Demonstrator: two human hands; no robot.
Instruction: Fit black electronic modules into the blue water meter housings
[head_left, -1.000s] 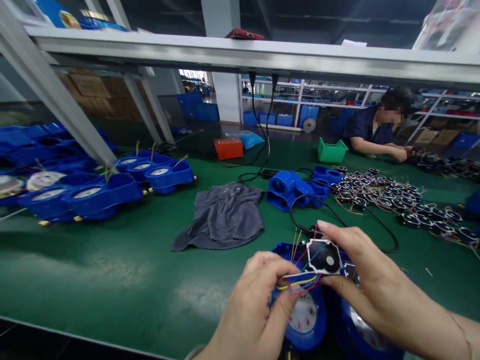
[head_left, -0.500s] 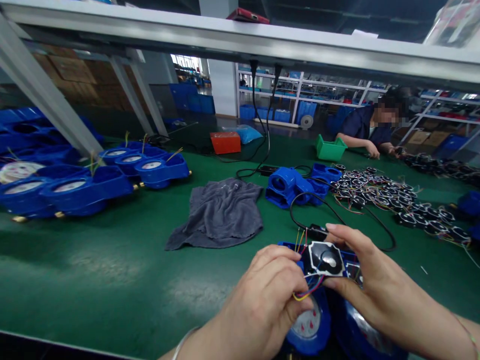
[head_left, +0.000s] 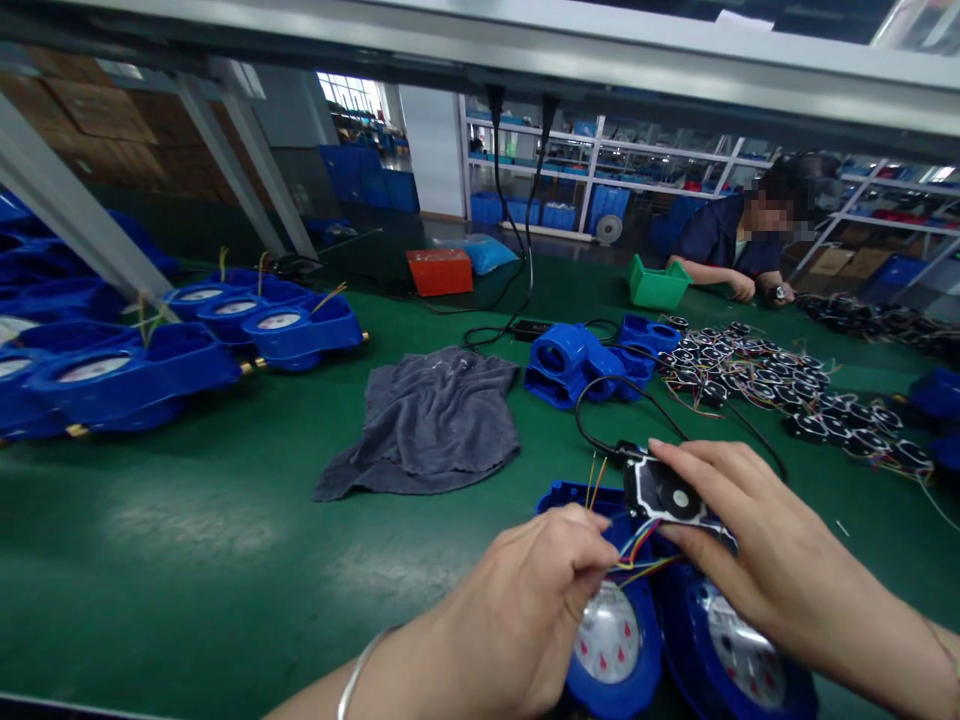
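Note:
Between thumb and fingers, my right hand [head_left: 757,540] grips a black module [head_left: 671,492] with a white-edged face and a round centre. Coloured wires [head_left: 637,548] run from its lower edge to my left hand [head_left: 536,590], whose fingertips are pinched on them. Under both hands are two blue meter housings: the left one [head_left: 646,665] has a clear dial [head_left: 609,635] with red marks, and the right one [head_left: 686,640] is partly covered by my right hand. Thin yellow wires [head_left: 596,482] stand up from the left housing.
A grey cloth [head_left: 431,425] lies left of centre. Blue housings [head_left: 135,375] stand at left, empty blue casings [head_left: 574,365] beyond my hands. Many black modules [head_left: 757,375], a green bin [head_left: 656,283], an orange box [head_left: 440,272] and looping cables are farther back. A person [head_left: 720,240] works at back right.
The module has shifted slightly right and tilted in my right hand. My left fingers have drawn away from it and closed in a pinch on its wires. The whole view has shifted slightly.

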